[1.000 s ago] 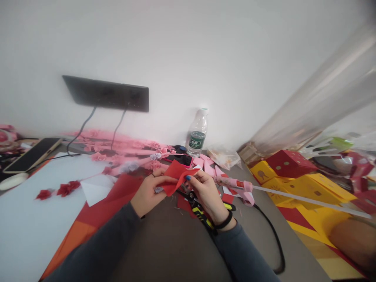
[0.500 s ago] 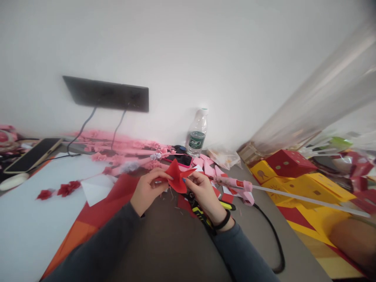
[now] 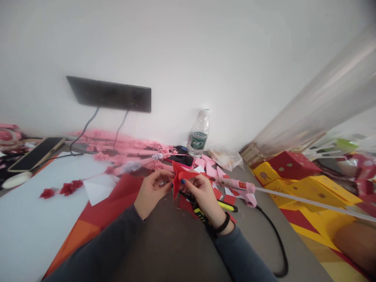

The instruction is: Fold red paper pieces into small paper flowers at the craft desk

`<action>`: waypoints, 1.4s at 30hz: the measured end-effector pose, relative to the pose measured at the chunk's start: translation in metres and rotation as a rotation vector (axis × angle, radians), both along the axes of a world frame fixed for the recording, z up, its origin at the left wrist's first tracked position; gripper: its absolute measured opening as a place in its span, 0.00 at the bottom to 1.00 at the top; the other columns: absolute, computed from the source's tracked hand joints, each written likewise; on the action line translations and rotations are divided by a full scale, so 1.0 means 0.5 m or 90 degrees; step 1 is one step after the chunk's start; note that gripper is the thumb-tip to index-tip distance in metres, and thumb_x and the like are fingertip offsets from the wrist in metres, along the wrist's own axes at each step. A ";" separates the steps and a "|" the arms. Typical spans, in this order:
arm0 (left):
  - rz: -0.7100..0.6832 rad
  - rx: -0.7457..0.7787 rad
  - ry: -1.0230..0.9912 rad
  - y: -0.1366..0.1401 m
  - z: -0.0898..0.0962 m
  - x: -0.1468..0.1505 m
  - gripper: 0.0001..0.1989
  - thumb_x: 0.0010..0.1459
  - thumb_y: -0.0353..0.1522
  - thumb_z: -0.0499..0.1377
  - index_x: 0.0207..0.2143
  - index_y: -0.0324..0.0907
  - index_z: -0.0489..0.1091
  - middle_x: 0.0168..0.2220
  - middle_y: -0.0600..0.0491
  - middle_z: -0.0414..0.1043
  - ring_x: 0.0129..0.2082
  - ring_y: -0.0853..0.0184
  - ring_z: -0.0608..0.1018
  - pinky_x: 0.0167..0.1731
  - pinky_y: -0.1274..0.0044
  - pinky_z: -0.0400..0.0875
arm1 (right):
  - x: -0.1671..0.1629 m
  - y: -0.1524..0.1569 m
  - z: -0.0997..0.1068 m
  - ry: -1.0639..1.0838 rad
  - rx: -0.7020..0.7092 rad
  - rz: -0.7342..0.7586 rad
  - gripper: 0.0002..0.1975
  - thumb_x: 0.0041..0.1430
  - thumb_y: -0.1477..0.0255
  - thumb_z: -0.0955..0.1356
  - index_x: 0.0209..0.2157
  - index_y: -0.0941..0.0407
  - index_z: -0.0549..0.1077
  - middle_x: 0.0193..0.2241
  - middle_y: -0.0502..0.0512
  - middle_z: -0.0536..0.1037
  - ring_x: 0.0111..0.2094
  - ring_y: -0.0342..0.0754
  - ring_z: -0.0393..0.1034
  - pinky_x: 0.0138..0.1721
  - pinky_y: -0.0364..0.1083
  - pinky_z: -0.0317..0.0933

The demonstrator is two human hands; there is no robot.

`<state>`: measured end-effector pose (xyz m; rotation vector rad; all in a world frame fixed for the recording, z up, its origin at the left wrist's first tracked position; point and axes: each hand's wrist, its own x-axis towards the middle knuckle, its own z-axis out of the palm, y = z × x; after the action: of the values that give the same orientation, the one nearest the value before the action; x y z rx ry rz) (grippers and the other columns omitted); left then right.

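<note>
A folded piece of red paper [image 3: 179,175], with pointed petal-like flaps, is held above the grey table. My right hand [image 3: 204,196] pinches its right side between thumb and fingers; a dark band circles the wrist. At the paper's left edge, the fingers of my left hand [image 3: 153,192] are closed together, with the exact contact partly hidden. Beneath my right hand lies a black-and-yellow hand tool [image 3: 227,206], largely covered. Red and pink paper scraps [image 3: 210,169] are scattered just beyond it.
A water bottle [image 3: 199,135] stands by the wall. To the right lie a pink glue gun [image 3: 239,185] with a long white stick and yellow boxes [image 3: 311,190]. Pink paper flowers [image 3: 129,147], red sheets [image 3: 117,199] and a phone [image 3: 37,154] are leftward. Someone's arm [image 3: 357,239] enters at right.
The red paper has turned from facing me spread out to a narrower, more edge-on position. My left fingers have shifted to its left edge. The whole view has moved slightly.
</note>
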<state>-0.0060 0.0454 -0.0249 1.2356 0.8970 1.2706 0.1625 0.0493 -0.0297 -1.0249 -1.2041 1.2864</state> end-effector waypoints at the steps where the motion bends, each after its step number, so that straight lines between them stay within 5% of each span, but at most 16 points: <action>1: -0.001 0.004 -0.001 -0.001 0.002 0.001 0.11 0.50 0.32 0.66 0.36 0.39 0.72 0.36 0.49 0.77 0.39 0.63 0.79 0.41 0.76 0.75 | 0.000 0.000 0.000 0.005 -0.006 -0.007 0.16 0.46 0.58 0.76 0.28 0.56 0.75 0.19 0.50 0.79 0.21 0.45 0.72 0.24 0.43 0.66; 8: 0.062 0.172 0.130 -0.004 0.002 -0.012 0.31 0.52 0.26 0.63 0.59 0.48 0.62 0.52 0.47 0.71 0.49 0.63 0.77 0.43 0.75 0.75 | 0.009 0.006 -0.004 0.040 -0.031 -0.062 0.21 0.42 0.54 0.77 0.23 0.56 0.70 0.19 0.51 0.79 0.20 0.44 0.72 0.22 0.41 0.64; 12: 0.061 0.275 0.255 0.007 -0.001 -0.030 0.14 0.50 0.22 0.61 0.38 0.44 0.77 0.45 0.49 0.74 0.48 0.61 0.76 0.48 0.73 0.72 | 0.013 0.007 -0.003 0.038 -0.038 -0.074 0.22 0.42 0.54 0.77 0.22 0.56 0.69 0.18 0.51 0.79 0.19 0.44 0.72 0.21 0.41 0.63; 21: 0.081 0.079 0.137 0.007 0.008 -0.018 0.02 0.47 0.28 0.64 0.26 0.40 0.73 0.27 0.55 0.72 0.22 0.71 0.74 0.20 0.82 0.68 | 0.011 0.005 -0.004 0.019 -0.003 0.007 0.17 0.47 0.57 0.75 0.30 0.56 0.74 0.23 0.52 0.81 0.22 0.45 0.74 0.26 0.43 0.67; 28: 0.076 0.009 -0.070 0.007 0.000 -0.005 0.22 0.46 0.27 0.68 0.43 0.44 0.64 0.36 0.54 0.78 0.35 0.67 0.80 0.36 0.79 0.74 | 0.010 0.004 -0.011 0.016 -0.015 0.042 0.18 0.48 0.56 0.75 0.30 0.57 0.76 0.22 0.52 0.80 0.24 0.45 0.74 0.28 0.44 0.69; 31: 0.035 -0.021 -0.088 0.004 -0.012 0.002 0.17 0.50 0.27 0.67 0.42 0.41 0.68 0.35 0.53 0.77 0.37 0.69 0.79 0.39 0.79 0.72 | 0.009 0.003 -0.017 0.006 -0.006 0.050 0.17 0.49 0.56 0.75 0.30 0.57 0.76 0.23 0.52 0.80 0.24 0.45 0.74 0.29 0.44 0.69; 37: 0.040 -0.064 -0.111 -0.005 -0.021 0.011 0.07 0.52 0.28 0.66 0.31 0.41 0.69 0.28 0.59 0.71 0.26 0.75 0.73 0.26 0.84 0.66 | 0.004 0.002 -0.014 0.001 0.023 0.066 0.18 0.50 0.55 0.74 0.32 0.56 0.75 0.24 0.52 0.80 0.23 0.45 0.73 0.28 0.44 0.69; 42: 0.036 -0.049 -0.126 -0.004 -0.019 0.018 0.13 0.48 0.26 0.68 0.37 0.41 0.71 0.35 0.54 0.77 0.37 0.68 0.78 0.40 0.78 0.72 | 0.002 0.001 -0.008 0.006 0.035 0.072 0.16 0.53 0.55 0.73 0.31 0.55 0.74 0.23 0.51 0.79 0.24 0.45 0.73 0.28 0.44 0.68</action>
<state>0.0031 0.0432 -0.0341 1.0102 0.8340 1.3643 0.1633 0.0499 -0.0337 -0.9201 -1.2987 1.3362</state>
